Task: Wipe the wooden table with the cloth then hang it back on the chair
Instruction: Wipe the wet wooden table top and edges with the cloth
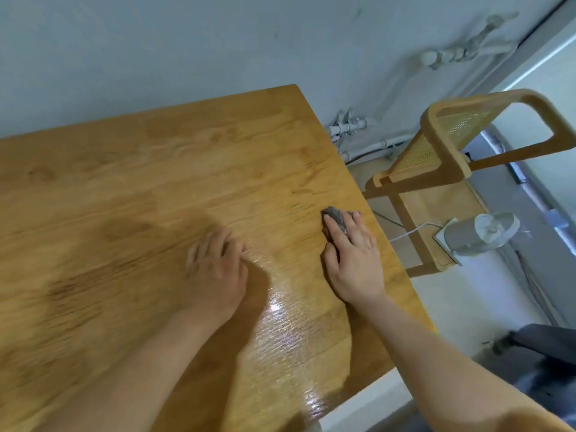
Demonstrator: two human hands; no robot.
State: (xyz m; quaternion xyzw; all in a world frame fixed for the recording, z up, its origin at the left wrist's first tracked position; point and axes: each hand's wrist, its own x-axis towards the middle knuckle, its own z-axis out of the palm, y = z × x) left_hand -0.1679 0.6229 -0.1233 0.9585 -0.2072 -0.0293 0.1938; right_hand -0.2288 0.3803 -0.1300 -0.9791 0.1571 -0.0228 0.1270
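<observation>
Pressing down on the gray cloth (pixel 336 217), the right hand (pixel 353 260) lies flat, its fingers stretched out on top of it. The cloth sits under the fingers and pokes out past the fingertips, close to the right edge of the wooden table (pixel 124 182). The left hand (pixel 215 269) rests on the table nearby. It looks blurry, with loose fingers that hold nothing. A wet shiny patch (pixel 280 325) lies between the two arms. The chair (pixel 442 157) stands just beside the table's right edge.
</observation>
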